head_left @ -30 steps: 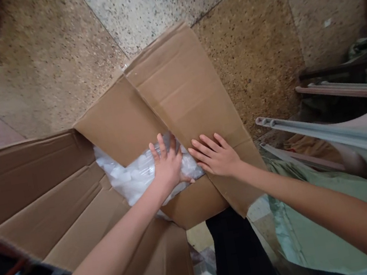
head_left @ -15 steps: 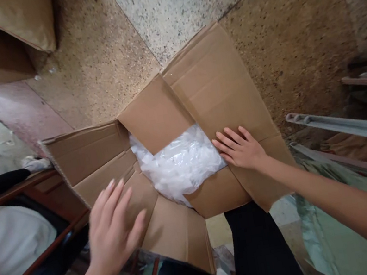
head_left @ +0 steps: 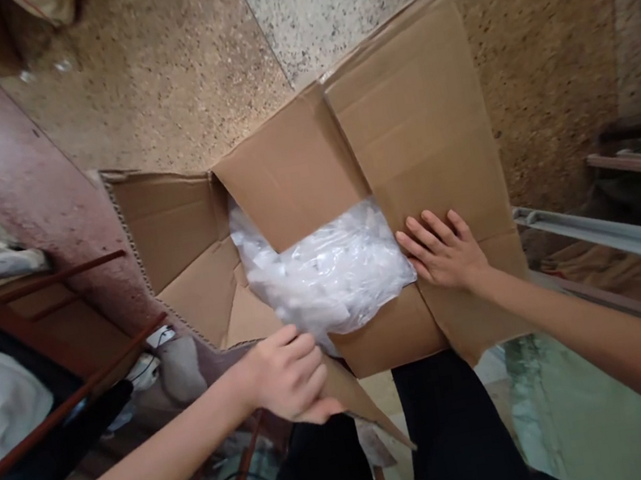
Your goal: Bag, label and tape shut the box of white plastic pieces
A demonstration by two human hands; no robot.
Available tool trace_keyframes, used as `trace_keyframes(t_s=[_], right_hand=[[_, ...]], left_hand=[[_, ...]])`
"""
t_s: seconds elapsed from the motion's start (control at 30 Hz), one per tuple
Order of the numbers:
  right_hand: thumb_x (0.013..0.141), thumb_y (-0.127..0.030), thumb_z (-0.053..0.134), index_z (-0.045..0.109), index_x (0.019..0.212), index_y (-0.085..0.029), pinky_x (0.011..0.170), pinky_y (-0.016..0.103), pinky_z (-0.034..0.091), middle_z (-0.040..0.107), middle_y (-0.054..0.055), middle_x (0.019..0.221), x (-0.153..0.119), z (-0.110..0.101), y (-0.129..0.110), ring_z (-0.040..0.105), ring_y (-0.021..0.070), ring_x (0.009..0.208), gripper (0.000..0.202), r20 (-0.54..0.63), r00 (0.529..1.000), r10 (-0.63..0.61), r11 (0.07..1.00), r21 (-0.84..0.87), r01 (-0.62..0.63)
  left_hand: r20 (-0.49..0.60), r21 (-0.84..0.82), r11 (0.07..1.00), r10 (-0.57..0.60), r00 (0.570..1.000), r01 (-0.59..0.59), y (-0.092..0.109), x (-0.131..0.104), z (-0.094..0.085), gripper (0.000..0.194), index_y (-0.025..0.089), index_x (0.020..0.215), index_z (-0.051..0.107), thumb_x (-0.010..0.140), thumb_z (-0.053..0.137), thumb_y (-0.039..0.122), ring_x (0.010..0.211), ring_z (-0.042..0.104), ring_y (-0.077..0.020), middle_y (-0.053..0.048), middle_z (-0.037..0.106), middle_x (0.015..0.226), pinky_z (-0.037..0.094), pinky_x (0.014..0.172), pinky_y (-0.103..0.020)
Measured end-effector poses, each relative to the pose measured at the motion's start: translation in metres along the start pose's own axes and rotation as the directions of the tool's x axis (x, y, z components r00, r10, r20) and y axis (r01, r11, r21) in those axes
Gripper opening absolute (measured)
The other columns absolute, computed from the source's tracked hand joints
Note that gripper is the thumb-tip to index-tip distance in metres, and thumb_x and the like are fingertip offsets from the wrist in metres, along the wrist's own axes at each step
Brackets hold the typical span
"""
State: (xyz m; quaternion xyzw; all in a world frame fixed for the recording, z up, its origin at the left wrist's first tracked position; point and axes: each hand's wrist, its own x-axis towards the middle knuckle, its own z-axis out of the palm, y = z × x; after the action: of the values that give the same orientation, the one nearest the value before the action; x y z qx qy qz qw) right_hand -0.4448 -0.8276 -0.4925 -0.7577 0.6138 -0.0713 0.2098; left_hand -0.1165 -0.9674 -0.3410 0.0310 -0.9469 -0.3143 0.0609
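The left hand (head_left: 287,377) reaches in from the lower left, fingers curled shut around the edge of the near left flap (head_left: 346,395) of the box (head_left: 296,170), lifting it on edge. The right hand (head_left: 444,254) lies flat and open, palm down, fingers spread on the right flap (head_left: 423,116), pressing it closed, fingertips at its inner edge just beside the plastic (head_left: 331,271). The box stands on the speckled floor (head_left: 160,86) in front of the person's dark trouser legs (head_left: 451,431). Its brown flaps are partly folded in; crumpled clear plastic fills the gap between them.
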Motion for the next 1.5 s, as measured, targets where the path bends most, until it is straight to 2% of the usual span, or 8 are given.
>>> trace_keyframes(t_s=[0.17, 0.47, 0.87, 1.17, 1.27, 1.33, 1.4, 1.5], right_hand=[[0.091, -0.043, 0.055, 0.034, 0.147, -0.037, 0.116, 0.057, 0.014, 0.044, 0.003, 0.148, 0.000, 0.000, 0.001, 0.032, 0.0274, 0.141, 0.060, 0.036, 0.999, 0.030, 0.999, 0.019, -0.031], [0.088, -0.049, 0.058, 0.051, 0.137, -0.038, 0.118, 0.058, 0.005, 0.044, 0.000, 0.147, 0.001, -0.004, 0.000, 0.032, 0.0325, 0.141, 0.050, 0.196, 0.954, 0.226, 0.946, 0.188, -0.262], [0.091, -0.051, 0.049, 0.048, 0.138, -0.041, 0.119, 0.061, 0.006, 0.043, -0.004, 0.148, 0.003, -0.006, -0.002, 0.031, 0.0308, 0.142, 0.048, 0.273, 0.938, 0.215, 0.940, 0.203, -0.274], [0.094, -0.043, 0.048, 0.042, 0.143, -0.039, 0.117, 0.061, 0.013, 0.043, 0.000, 0.148, 0.005, -0.006, -0.002, 0.033, 0.0281, 0.141, 0.050, 0.160, 0.984, 0.082, 0.974, 0.196, -0.113], [0.094, -0.044, 0.048, 0.042, 0.143, -0.038, 0.116, 0.061, 0.014, 0.042, 0.000, 0.148, 0.006, -0.005, -0.002, 0.033, 0.0285, 0.141, 0.050, 0.173, 0.981, 0.093, 0.967, 0.218, -0.130], [0.095, -0.042, 0.048, 0.039, 0.145, -0.039, 0.117, 0.059, 0.015, 0.042, 0.000, 0.149, 0.006, -0.004, -0.002, 0.033, 0.0272, 0.142, 0.051, 0.103, 0.993, 0.062, 0.977, 0.198, -0.082], [0.095, -0.040, 0.048, 0.035, 0.147, -0.038, 0.119, 0.054, 0.013, 0.041, -0.001, 0.150, 0.006, -0.003, -0.002, 0.030, 0.0241, 0.143, 0.054, -0.009, 1.000, 0.004, 0.993, 0.116, -0.002], [0.095, -0.035, 0.048, 0.034, 0.148, -0.028, 0.121, 0.048, 0.009, 0.041, 0.002, 0.150, 0.007, -0.004, -0.003, 0.022, 0.0219, 0.146, 0.055, -0.147, 0.984, -0.103, 0.993, -0.064, 0.094]], left_hand=[[-0.202, 0.041, 0.998, -0.038, 0.979, 0.047, -0.009, 0.034, 0.029, 0.056, 0.020, 0.049, 0.040, 0.092, 0.047, 0.055, 0.048, 0.035, -0.0134, 0.002, 0.038, 0.047, 0.019, 0.052, -0.031], [-0.294, 0.019, 0.999, -0.037, 0.955, 0.045, -0.006, 0.068, 0.047, 0.060, 0.020, 0.044, 0.039, 0.089, 0.052, 0.057, 0.044, 0.036, -0.0127, 0.002, 0.038, 0.044, 0.020, 0.049, -0.029], [-0.210, -0.044, 0.999, -0.006, 0.978, -0.004, -0.023, 0.113, 0.102, 0.060, 0.018, 0.044, 0.056, 0.095, 0.047, 0.049, 0.037, 0.044, -0.0142, -0.001, 0.049, 0.041, 0.025, 0.049, -0.030], [0.035, 0.038, 0.991, -0.128, 0.991, 0.126, -0.037, 0.121, 0.119, 0.056, 0.017, 0.047, 0.063, 0.093, 0.050, 0.048, 0.042, 0.054, -0.0167, -0.006, 0.062, 0.047, 0.033, 0.052, -0.032], [0.065, 0.099, 0.978, -0.191, 0.979, 0.184, -0.041, 0.123, 0.124, 0.056, 0.016, 0.047, 0.062, 0.093, 0.049, 0.047, 0.041, 0.053, -0.0165, -0.007, 0.060, 0.044, 0.033, 0.052, -0.031], [0.035, 0.134, 0.973, -0.194, 0.980, 0.188, -0.042, 0.123, 0.126, 0.055, 0.017, 0.046, 0.059, 0.092, 0.049, 0.045, 0.040, 0.052, -0.0155, -0.006, 0.058, 0.043, 0.031, 0.050, -0.031], [-0.060, 0.177, 0.975, -0.126, 0.990, 0.135, -0.044, 0.122, 0.125, 0.050, 0.017, 0.050, 0.056, 0.093, 0.050, 0.043, 0.040, 0.050, -0.0136, -0.002, 0.057, 0.045, 0.030, 0.049, -0.030], [-0.170, 0.246, 0.967, 0.113, 0.979, -0.068, -0.045, 0.121, 0.123, 0.030, 0.017, 0.068, 0.061, 0.094, 0.053, 0.031, 0.059, 0.060, -0.0128, 0.001, 0.065, 0.062, 0.039, 0.061, -0.029]])
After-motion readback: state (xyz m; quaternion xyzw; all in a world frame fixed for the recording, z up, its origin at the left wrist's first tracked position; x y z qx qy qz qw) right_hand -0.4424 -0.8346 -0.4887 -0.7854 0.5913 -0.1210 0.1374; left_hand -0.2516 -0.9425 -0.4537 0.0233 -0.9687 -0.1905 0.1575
